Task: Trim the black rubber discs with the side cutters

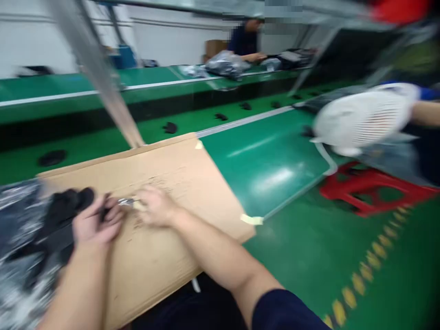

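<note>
My left hand (96, 224) is closed on a small black part (104, 211), held just above the cardboard sheet (154, 261). My right hand (156, 208) grips a small hand tool with a shiny metal tip (126, 201) and a pale handle. The tip points left and is close to the black part; whether they touch is blurred. Just left of my left hand lies a heap of black parts (62, 220), beside clear plastic bags (20, 275) at the cardboard's left edge.
Beyond the cardboard runs a green belt carrying several black pieces (170, 127). A metal post (103, 87) rises behind the cardboard. To the right are a white fan (364, 119) and a red stool (374, 188). Another person (244, 41) works at the far bench among plastic bags (225, 64).
</note>
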